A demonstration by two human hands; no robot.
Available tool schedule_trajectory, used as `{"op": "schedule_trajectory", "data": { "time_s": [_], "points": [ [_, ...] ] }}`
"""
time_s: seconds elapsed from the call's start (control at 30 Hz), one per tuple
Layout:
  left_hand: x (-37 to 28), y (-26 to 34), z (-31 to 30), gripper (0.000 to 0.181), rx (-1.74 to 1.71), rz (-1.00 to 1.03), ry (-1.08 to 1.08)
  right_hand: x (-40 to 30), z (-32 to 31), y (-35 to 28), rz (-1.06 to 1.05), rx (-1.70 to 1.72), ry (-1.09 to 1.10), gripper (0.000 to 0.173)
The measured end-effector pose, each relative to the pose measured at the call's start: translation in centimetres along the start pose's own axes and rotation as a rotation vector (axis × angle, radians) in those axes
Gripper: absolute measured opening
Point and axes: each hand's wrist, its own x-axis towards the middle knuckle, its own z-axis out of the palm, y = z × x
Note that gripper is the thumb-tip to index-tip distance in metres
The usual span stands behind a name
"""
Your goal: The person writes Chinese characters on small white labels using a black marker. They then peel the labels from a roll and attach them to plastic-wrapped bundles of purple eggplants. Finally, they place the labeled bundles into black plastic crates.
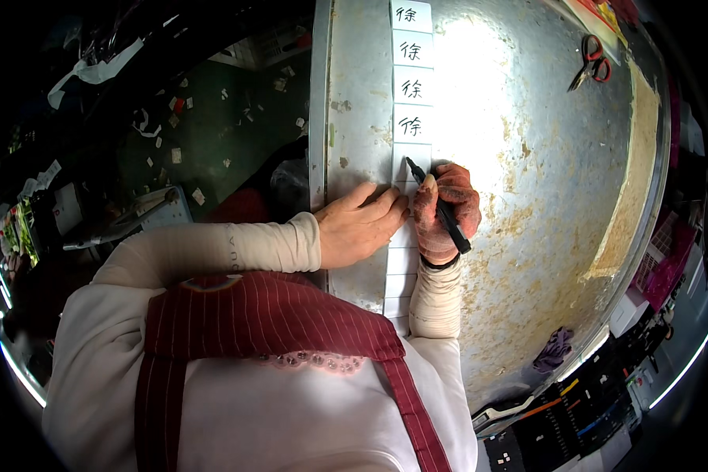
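Note:
A long strip of white labels (412, 127) runs down the metal table; several of its upper labels bear the same handwritten black character. My right hand (446, 212), in a stained reddish glove with the thumb tip bare, grips a black marker pen (446, 213). The pen's tip is over a blank label just below the last written one; whether it touches the paper cannot be told. My left hand (363, 224) is bare and lies flat, its fingertips on the strip beside the right hand.
Red-handled scissors (592, 62) lie at the upper right of the stained metal table (543, 194). A purple cloth (554, 350) is near its lower right edge. Paper scraps litter the dark floor (212, 130) at the left.

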Motion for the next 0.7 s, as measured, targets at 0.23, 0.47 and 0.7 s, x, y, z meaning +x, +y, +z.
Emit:
{"op": "schedule_trajectory", "data": {
  "time_s": [0.23,0.47,0.7],
  "points": [
    [0.3,0.1,0.1,0.036,-0.018,0.0,-0.024,0.2,-0.4,-0.2,-0.048,-0.05,-0.014,0.018],
    [0.9,0.2,-1.0,0.047,-0.157,-0.039,-0.065,0.6,-1.3,-2.1,0.114,0.096,0.17,0.01],
    [0.5,-0.3,-3.6,0.013,-0.417,-0.206,0.032,0.8,-4.9,-11.6,0.302,0.481,0.481,0.023]
  ]
}}
